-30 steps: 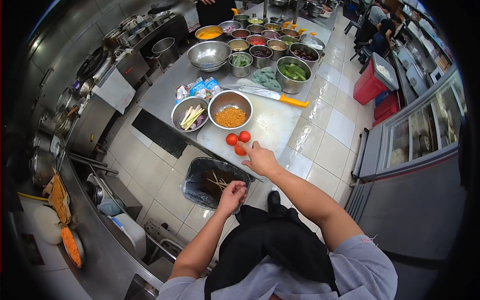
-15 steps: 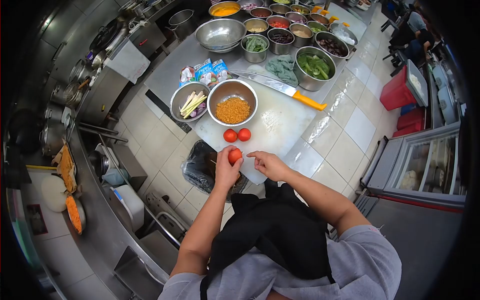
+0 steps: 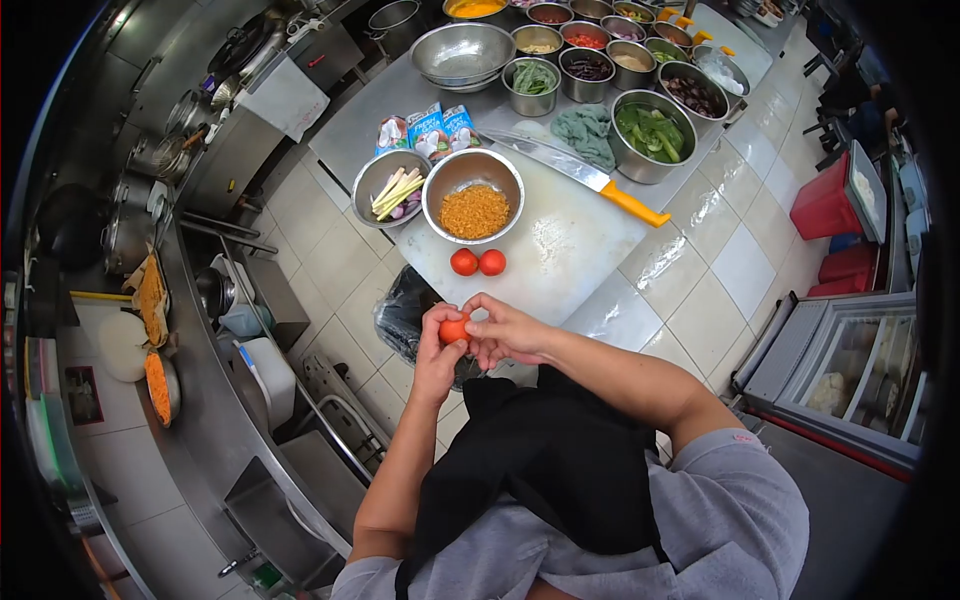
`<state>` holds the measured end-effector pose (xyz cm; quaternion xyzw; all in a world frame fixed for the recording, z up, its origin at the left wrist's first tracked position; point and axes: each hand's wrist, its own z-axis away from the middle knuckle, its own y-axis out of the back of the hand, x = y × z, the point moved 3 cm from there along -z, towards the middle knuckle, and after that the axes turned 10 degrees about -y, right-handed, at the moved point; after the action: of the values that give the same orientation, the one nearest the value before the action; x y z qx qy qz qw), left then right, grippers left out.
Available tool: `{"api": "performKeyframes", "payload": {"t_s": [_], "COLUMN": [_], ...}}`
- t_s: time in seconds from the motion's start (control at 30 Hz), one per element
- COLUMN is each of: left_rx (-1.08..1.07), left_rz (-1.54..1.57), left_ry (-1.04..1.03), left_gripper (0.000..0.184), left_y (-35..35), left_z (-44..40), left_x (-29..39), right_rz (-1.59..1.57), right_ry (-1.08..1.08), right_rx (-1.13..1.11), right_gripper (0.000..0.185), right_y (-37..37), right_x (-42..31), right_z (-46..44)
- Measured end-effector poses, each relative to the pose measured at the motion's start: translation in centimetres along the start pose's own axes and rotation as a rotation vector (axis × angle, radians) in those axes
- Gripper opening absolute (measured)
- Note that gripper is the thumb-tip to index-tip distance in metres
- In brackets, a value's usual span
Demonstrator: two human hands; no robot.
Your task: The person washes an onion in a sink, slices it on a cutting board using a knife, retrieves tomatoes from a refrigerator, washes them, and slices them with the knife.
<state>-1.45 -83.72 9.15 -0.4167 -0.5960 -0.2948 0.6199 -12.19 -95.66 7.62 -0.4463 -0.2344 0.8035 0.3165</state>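
Note:
My left hand [image 3: 434, 352] is closed around a red tomato [image 3: 454, 331], just off the near edge of the white cutting board [image 3: 572, 262]. Bent over the tomato from the right, my right hand [image 3: 508, 334] presses thumb and forefinger against it; any stem between them is too small to see. Two more tomatoes [image 3: 478, 262] sit side by side on the board. Behind them stands a steel bowl [image 3: 430, 205] of orange-brown crumbly food, beside a smaller bowl [image 3: 362, 205] with pale stalks and purple pieces. A large knife with a yellow handle [image 3: 636, 203] lies across the board's far side.
Below my hands is a bin with a black liner [image 3: 395, 318]. Blue-and-white cartons [image 3: 428, 132], a green cloth [image 3: 585, 133] and a pot of green leaves [image 3: 652, 165] stand farther back, with several steel containers. A metal counter [image 3: 225, 400] runs along the left.
My right hand has moved left from beside the tomato onto it. The left hand has shifted slightly left and down with the tomato. The view has tilted a little.

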Motion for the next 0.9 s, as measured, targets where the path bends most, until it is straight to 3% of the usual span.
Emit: {"api": "performKeyframes", "payload": {"t_s": [0.13,0.2,0.33,0.4,0.43,0.47,0.5,0.53,0.63,0.7,0.8,0.9], "left_rx": [0.151,0.173,0.357,0.392,0.418,0.441,0.51,0.51,0.537,0.584,0.698,0.671], "left_rz": [-0.322,-0.671,-0.715,-0.672,-0.558,-0.445,-0.213,-0.207,-0.115,0.203,0.231,0.242], "left_ry": [-0.162,-0.278,-0.343,-0.364,-0.349,-0.333,-0.267,-0.27,-0.27,-0.127,-0.054,0.003], "left_gripper": [0.028,0.019,0.01,0.008,0.007,0.008,0.008,0.008,0.01,0.01,0.014,0.007], "left_y": [1.4,1.8,3.2,4.9,5.9,6.8,6.3,6.8,8.4,9.8,13.0,16.6], "left_z": [0.9,1.3,2.0,1.9,1.9,2.1,2.0,2.0,1.6,1.0,0.3,1.1], "left_x": [1.0,2.2,3.1,2.2,1.6,1.0,2.2,2.0,2.2,2.4,2.1,1.7], "right_rz": [-0.076,-0.082,0.042,0.165,0.291,0.294,0.509,0.725,0.799,0.815,1.179,1.409], "right_ry": [0.028,0.016,-0.006,0.274,0.303,0.302,0.304,0.304,0.346,0.355,0.174,0.331], "right_rx": [-0.094,-0.036,0.011,0.077,0.11,0.116,0.198,0.279,0.312,0.296,0.609,0.838], "right_gripper": [0.029,0.03,0.027,0.027,0.031,0.031,0.033,0.035,0.039,0.04,0.051,0.046], "right_y": [-2.6,-3.7,-5.2,-6.4,-6.9,-7.4,-8.1,-8.7,-8.8,-8.2,-5.5,-3.0], "right_x": [0.5,0.7,1.0,0.8,0.4,0.2,-0.5,-0.9,-0.7,-1.1,-1.2,-2.3], "right_z": [-2.4,-4.2,-7.7,-9.3,-9.3,-9.2,-8.7,-8.5,-9.5,-9.7,-9.5,-5.6]}}
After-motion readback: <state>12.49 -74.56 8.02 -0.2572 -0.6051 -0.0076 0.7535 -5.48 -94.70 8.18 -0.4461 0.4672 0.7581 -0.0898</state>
